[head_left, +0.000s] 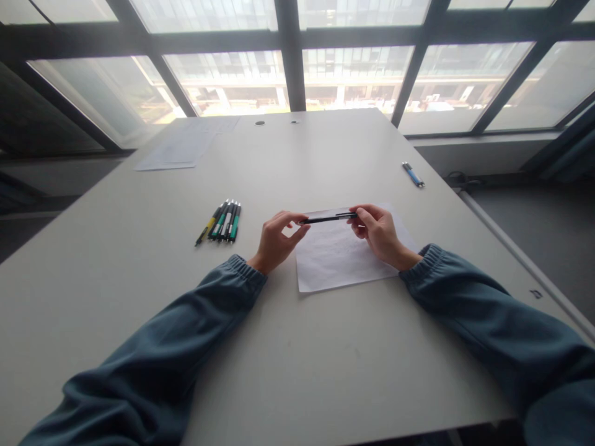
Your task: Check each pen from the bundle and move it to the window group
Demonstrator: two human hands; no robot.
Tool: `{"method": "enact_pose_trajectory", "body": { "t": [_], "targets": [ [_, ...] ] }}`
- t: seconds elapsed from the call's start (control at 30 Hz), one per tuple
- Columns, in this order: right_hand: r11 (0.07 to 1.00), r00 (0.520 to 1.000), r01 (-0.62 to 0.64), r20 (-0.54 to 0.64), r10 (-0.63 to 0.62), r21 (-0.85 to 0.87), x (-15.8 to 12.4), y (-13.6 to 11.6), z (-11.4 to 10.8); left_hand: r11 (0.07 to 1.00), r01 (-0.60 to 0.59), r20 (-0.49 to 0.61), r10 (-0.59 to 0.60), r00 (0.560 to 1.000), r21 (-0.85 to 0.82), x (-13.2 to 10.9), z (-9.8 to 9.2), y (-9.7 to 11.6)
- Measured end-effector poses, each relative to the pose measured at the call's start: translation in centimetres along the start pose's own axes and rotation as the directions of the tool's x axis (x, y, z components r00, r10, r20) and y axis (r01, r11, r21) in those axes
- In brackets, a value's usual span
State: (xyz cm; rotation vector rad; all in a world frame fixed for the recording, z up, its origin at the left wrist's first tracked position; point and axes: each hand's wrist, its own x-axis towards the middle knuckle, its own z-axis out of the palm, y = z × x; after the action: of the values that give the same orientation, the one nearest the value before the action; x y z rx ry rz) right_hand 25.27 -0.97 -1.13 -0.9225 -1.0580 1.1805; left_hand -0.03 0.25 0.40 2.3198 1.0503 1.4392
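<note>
A slim black pen [326, 218] is held level between both hands, above a sheet of white paper [341, 257]. My left hand [279, 238] pinches one end of it between thumb and fingertips. At the opposite end, by the clip, the thumb and fingers of my right hand [379, 234] are closed on it. To the left of my left hand lies a row of several pens [224, 223], black with green, yellow and white parts. The paper lies flat, partly hidden under my right hand.
Two pens or so, one of them blue [413, 175], lie near the right edge of the white table [260, 347]. More paper sheets [176, 145] rest at the far left. Round fittings [260, 123] sit at the far edge, before large windows [227, 80].
</note>
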Motion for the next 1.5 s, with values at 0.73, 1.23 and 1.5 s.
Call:
{"method": "enact_pose_trajectory", "body": {
  "t": [0.73, 1.23, 1.5],
  "targets": [
    [0.789, 0.941, 0.338, 0.174, -0.291, -0.512, -0.2, 0.2, -0.3, 0.991, 0.077, -0.141, -0.061, 0.988, 0.109, 0.5, -0.2, -1.2],
    [0.568, 0.944, 0.318, 0.196, -0.267, -0.759, 0.5, -2.2, -1.3, 0.991, 0.07, -0.117, -0.057, 0.992, 0.113, 0.9, -0.6, -0.5],
    [0.303, 0.88, 0.067, -0.087, -0.468, -0.951, 4.3, -5.3, -10.0, 0.984, 0.149, 0.017, -0.151, 0.988, 0.103, 0.9, 0.1, -1.5]
  ]
}}
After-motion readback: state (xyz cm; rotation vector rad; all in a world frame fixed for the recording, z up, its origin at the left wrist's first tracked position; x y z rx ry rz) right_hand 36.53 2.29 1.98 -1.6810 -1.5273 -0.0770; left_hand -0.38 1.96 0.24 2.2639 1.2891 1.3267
